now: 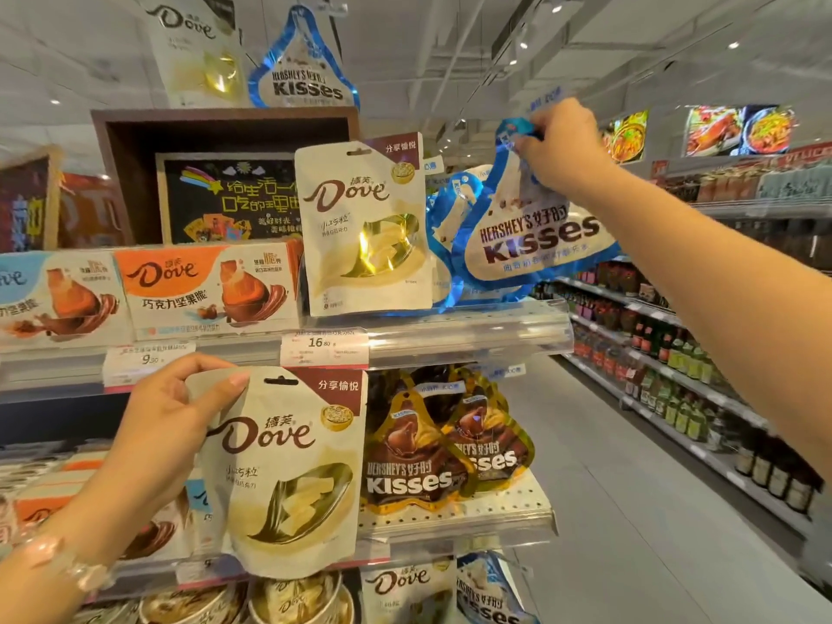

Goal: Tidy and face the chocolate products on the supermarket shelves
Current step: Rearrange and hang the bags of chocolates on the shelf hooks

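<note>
1. Gripping a Dove pouch [288,470] by its top corner, my left hand [173,425] covers shelf stock behind it.
2. My right hand [565,146] pinches the Kisses bag [531,238] top on the upper shelf [472,333]; fingertips hidden.

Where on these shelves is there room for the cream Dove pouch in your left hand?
Little is free. Bare perforated shelf lies right of the brown Kisses bags. The upper shelf is crowded: orange Dove boxes, a standing Dove pouch and blue Kisses bags.
</note>
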Demonstrator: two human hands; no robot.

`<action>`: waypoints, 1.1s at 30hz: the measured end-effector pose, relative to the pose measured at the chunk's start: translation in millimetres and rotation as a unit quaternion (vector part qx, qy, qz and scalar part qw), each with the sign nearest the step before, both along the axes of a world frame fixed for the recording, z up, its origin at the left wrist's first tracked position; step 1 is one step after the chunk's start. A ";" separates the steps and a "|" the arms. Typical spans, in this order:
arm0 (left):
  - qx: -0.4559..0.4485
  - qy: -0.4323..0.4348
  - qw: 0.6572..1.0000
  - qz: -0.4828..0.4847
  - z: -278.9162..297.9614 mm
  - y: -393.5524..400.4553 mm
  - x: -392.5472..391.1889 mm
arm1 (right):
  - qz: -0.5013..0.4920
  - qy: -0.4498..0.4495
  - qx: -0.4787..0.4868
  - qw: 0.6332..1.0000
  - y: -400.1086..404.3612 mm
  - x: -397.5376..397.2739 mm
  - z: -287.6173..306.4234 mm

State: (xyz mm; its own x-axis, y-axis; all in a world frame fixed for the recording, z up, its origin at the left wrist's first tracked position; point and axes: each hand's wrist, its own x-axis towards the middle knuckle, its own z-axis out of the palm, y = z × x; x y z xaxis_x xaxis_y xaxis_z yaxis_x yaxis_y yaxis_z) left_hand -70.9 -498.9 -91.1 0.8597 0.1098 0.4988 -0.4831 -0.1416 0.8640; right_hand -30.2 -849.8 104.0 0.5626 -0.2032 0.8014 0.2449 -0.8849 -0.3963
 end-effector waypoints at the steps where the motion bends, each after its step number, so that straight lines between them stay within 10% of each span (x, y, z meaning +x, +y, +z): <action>1: 0.000 -0.001 1.000 0.000 0.9 0.3 -1.0 | -0.005 0.010 -0.012 1.000 2.7 3.5 -2.6; 26: -0.056 0.008 0.997 -0.054 10.6 -8.3 4.2 | 0.166 0.094 0.161 0.968 9.1 26.2 -45.1; 30: -0.063 0.015 0.996 -0.056 10.9 -6.4 2.1 | 0.090 -0.147 0.278 0.945 19.9 12.1 -54.8; 33: -0.068 0.021 0.996 -0.046 12.0 -5.2 0.9 | 0.058 -0.306 0.163 0.936 45.2 -4.1 -70.9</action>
